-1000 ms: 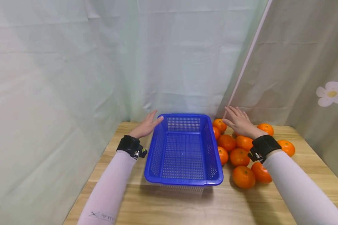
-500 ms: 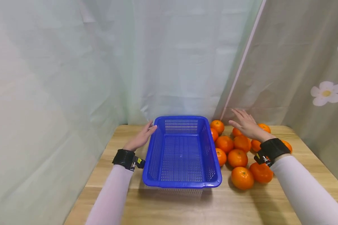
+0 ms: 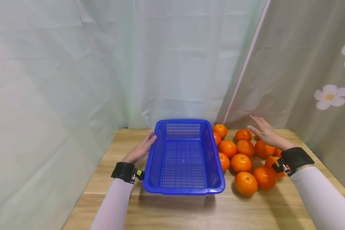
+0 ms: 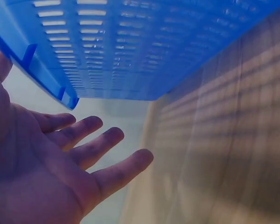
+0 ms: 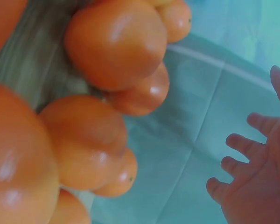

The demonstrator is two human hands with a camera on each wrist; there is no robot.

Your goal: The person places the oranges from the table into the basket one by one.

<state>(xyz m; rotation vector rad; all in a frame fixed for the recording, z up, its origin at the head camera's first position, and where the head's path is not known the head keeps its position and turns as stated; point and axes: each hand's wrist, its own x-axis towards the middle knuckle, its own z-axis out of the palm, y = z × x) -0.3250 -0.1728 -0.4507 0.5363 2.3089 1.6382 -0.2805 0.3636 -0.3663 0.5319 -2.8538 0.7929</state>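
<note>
A blue plastic basket [image 3: 184, 190] with slotted walls stands on the table, its inside bare. At its left side is my left hand [image 3: 139, 150], fingers extended beside the rim; the left wrist view shows the palm [image 4: 37, 172] turned up with spread fingers, below the basket's rim [image 4: 42, 86]. Whether the thumb touches the rim I cannot tell. Several mandarins [image 3: 241, 163] lie to the right of the basket. Above the farther ones hovers my right hand [image 3: 266, 132], fingers straight and holding nothing. In the right wrist view, this hand [image 5: 256, 172] is apart from the mandarins [image 5: 116, 44].
The wooden table [image 3: 103, 191] ends at a pale curtain [image 3: 172, 64] behind and on the left. A darker curtain with flowers [image 3: 330, 96] hangs on the right. Some mandarins lie close against the basket's right wall.
My left hand has moved down and nearer to me along the basket's left side. The right hand has moved rightward over the mandarins. The basket appears to stay in place.
</note>
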